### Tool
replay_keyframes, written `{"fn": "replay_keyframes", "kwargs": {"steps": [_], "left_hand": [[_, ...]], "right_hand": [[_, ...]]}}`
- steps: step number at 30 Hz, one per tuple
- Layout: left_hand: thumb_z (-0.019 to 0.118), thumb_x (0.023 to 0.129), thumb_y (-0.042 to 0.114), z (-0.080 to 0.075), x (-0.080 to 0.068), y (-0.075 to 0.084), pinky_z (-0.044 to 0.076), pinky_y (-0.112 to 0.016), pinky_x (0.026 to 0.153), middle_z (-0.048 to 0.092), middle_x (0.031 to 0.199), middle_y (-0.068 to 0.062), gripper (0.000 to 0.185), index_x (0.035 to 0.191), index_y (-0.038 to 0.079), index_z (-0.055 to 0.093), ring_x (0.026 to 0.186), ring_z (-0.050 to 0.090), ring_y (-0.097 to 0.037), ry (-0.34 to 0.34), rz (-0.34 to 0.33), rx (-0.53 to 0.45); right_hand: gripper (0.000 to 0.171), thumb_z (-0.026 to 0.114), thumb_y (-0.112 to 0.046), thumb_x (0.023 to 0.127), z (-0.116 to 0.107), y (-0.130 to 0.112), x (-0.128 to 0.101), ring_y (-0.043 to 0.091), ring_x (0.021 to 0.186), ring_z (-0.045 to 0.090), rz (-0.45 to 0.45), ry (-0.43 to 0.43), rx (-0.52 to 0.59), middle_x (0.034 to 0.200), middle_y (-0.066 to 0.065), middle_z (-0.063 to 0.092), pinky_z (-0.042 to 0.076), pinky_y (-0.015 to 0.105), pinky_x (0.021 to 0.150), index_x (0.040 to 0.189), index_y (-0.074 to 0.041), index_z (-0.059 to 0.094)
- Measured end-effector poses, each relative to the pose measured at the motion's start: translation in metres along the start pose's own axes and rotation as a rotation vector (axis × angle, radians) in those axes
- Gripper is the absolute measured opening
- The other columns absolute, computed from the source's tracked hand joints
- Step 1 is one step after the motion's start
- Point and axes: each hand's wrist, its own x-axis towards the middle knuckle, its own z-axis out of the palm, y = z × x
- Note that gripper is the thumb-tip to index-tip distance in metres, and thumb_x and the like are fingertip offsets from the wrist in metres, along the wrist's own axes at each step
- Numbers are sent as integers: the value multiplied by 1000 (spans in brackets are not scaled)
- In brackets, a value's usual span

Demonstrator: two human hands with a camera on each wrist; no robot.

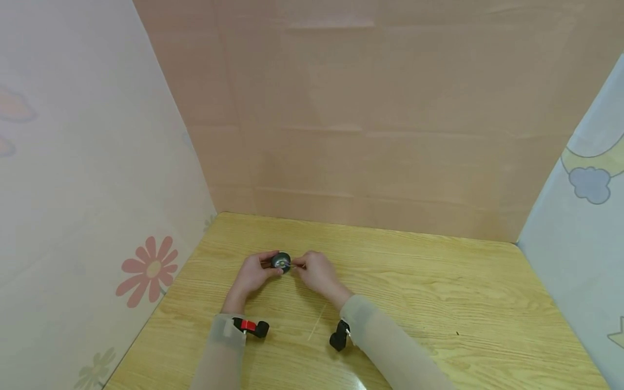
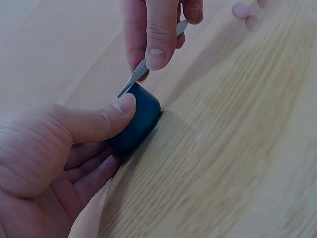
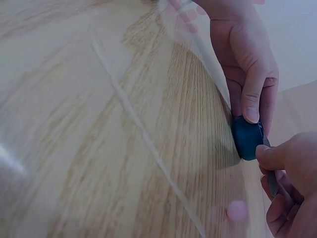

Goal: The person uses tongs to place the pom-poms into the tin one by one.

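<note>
Two hands, bare, over one table [image 1: 414, 292]; left hand [image 1: 253, 273], grasping one case [image 2: 142, 119], dark teal, round, between thumb and fingers, its round face visible in the head view; right hand [image 1: 318, 272], pinching one tool [image 2: 139, 70], metal, ribbed, tapered, its narrow end at the case's edge on the side nearer that hand; whether the case touches the table, cannot tell; two sleeves, pale, one behind each hand, the right sleeve [image 1: 390, 346] and the left sleeve [image 1: 221, 346]; one black-and-red device [image 1: 249, 326] at the left wrist; one black device [image 1: 338, 336] at the right wrist; one pale line [image 1: 317, 323] on the table, between the forearms; one brown backdrop [image 1: 365, 108], beyond both hands.
</note>
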Motion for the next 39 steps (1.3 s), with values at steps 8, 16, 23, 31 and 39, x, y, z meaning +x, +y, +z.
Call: {"fn": "replay_keyframes", "kwargs": {"steps": [8,16,23,31,39], "left_hand": [[86,92,7,1,0,1,59,-43,102,66,141,-23,59,147,1,65,126,68,-37,2,-9,-15],[86,92,7,0,0,4,58,-44,103,66,141,-23,59,146,1,65,125,68,-37,4,-15,-18],[86,92,7,0,1,2,58,-44,103,67,140,-23,58,146,0,65,125,68,-37,5,-6,-22],[85,92,5,-1,0,2,59,-44,102,66,141,-24,58,146,-1,64,126,68,-37,-1,0,-32],[85,92,6,1,-1,0,59,-41,100,65,142,-25,58,146,-1,64,125,68,-37,-7,-6,-24]], "right_hand": [[22,79,-21,100,-1,0,0,13,87,68,28,-10,-2,102,1,74,58,31,70,121,-18,84],[23,79,-16,98,-13,-2,-2,9,68,66,23,-19,1,108,4,79,53,27,57,120,-16,84],[23,75,-14,101,-24,-5,-4,6,37,54,66,-97,77,109,8,80,49,24,42,122,-11,83],[24,74,-18,103,-26,-4,-7,7,39,58,50,-85,77,113,10,76,53,27,43,126,-14,82],[19,78,-17,100,-18,-5,-7,8,83,68,-24,-59,-30,106,3,79,58,28,68,117,-12,85]]}}
